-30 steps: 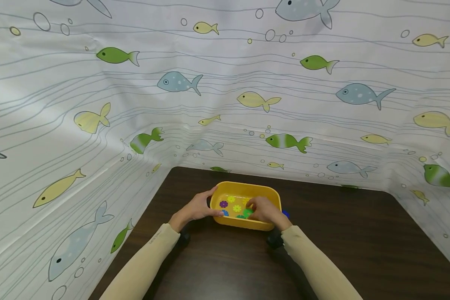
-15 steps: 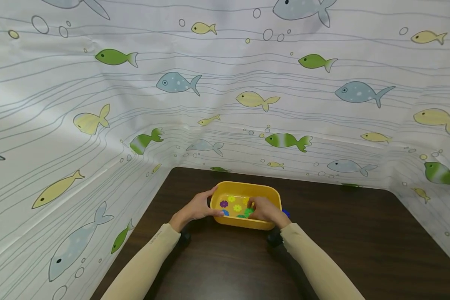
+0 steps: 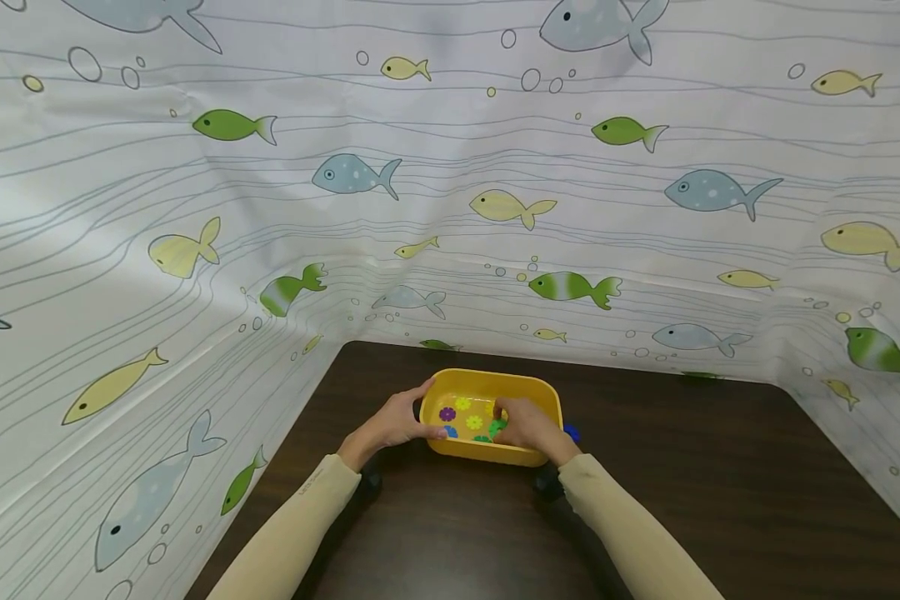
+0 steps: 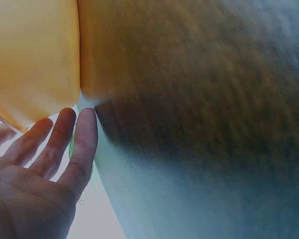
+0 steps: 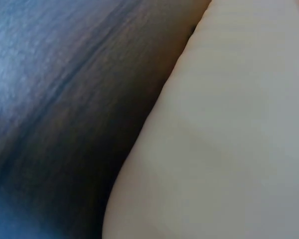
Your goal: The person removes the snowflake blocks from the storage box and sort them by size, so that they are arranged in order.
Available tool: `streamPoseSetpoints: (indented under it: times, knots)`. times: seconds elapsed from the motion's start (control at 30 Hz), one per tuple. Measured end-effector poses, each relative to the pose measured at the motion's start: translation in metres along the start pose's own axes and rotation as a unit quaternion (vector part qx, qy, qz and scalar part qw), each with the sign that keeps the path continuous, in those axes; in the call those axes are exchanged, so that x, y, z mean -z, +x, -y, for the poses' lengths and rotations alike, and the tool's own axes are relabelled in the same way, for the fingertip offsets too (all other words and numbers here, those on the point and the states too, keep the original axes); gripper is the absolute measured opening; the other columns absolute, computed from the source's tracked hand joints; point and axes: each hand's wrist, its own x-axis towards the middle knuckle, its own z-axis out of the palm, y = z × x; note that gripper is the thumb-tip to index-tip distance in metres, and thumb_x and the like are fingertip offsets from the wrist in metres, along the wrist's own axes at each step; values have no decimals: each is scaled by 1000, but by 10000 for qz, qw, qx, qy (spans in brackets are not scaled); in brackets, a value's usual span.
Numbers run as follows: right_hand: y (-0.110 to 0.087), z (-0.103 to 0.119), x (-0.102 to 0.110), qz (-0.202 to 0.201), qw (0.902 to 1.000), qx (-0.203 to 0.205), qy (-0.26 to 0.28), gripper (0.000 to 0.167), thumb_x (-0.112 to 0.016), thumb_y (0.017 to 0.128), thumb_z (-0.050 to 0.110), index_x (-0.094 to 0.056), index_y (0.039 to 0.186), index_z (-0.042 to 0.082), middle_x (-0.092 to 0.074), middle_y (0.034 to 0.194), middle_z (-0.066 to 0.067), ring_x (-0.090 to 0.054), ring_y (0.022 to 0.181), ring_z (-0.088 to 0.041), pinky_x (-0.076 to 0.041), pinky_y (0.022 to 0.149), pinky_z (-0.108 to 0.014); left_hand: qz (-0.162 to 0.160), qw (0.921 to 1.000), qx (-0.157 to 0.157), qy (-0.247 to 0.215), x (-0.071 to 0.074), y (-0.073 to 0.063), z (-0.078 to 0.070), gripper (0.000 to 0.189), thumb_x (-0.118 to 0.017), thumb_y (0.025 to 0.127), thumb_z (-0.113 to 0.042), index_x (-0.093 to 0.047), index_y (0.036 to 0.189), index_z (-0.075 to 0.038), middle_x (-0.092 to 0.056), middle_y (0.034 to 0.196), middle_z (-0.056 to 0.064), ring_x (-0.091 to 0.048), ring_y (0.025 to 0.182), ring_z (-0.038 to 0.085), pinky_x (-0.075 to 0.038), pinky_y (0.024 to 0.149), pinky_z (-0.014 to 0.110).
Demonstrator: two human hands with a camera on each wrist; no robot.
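Note:
A yellow plastic tray [image 3: 495,455] stands on the dark table, holding several flower-shaped discs. My left hand [image 3: 396,419] grips its left end, the thumb over the near rim and the fingers along the outer wall. In the left wrist view, the fingertips of the left hand [image 4: 45,169] touch the tray wall [image 4: 35,55]. My right hand [image 3: 527,425] reaches inside the tray with bent fingers and pinches a green flower-shaped disc [image 3: 497,427]. A purple disc [image 3: 447,413], a yellow disc [image 3: 474,422] and a blue disc [image 3: 451,432] lie to its left. The right wrist view hides the fingers.
Something blue [image 3: 572,433] lies beside the tray's right end, partly hidden. A white sheet [image 3: 450,208] printed with fish surrounds the dark wooden table [image 3: 682,467] at the back and sides.
The head view has shifted slightly. Both hands stay where they were at the tray, and the right fingers remain on the green disc with only slight movement.

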Motion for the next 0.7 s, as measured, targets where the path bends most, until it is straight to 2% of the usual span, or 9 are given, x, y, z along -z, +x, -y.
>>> streamPoseSetpoints:
  times: [0.2, 0.47, 0.57, 0.7]
  knots:
    - [-2, -2, 2, 86, 9998, 53, 166, 32, -89, 87, 16, -74, 113, 7, -71, 101, -6, -57, 85, -19, -58, 84, -36, 29, 10000, 3, 83, 1, 0, 1, 107, -90, 90, -38, -28, 174, -13, -46, 172, 20, -45, 158, 46, -37, 130, 68]
    - [-3, -3, 4, 223, 9996, 98, 103, 30, -90, 88, 14, -76, 113, 5, -75, 110, -12, -63, 93, -21, -62, 95, -45, 3, 10000, 7, 75, 0, 0, 2, 109, -91, 89, -41, -29, 174, -13, -46, 172, 20, -43, 159, 47, -37, 130, 69]
    - [-3, -3, 4, 167, 9998, 88, 61, 29, -91, 87, 15, -77, 110, 4, -76, 109, -11, -63, 91, -20, -62, 92, -43, -7, 10000, 10, 83, 0, 0, 1, 108, -91, 89, -40, -29, 174, -13, -45, 172, 20, -43, 160, 47, -37, 129, 69]
    - [-4, -3, 4, -68, 9999, 91, 119, 32, -92, 84, 18, -78, 108, 2, -75, 101, -9, -59, 83, -17, -58, 79, -33, -19, 10000, -8, 86, -1, -1, 0, 107, -91, 89, -38, -29, 174, -13, -45, 172, 21, -43, 159, 48, -37, 129, 70]
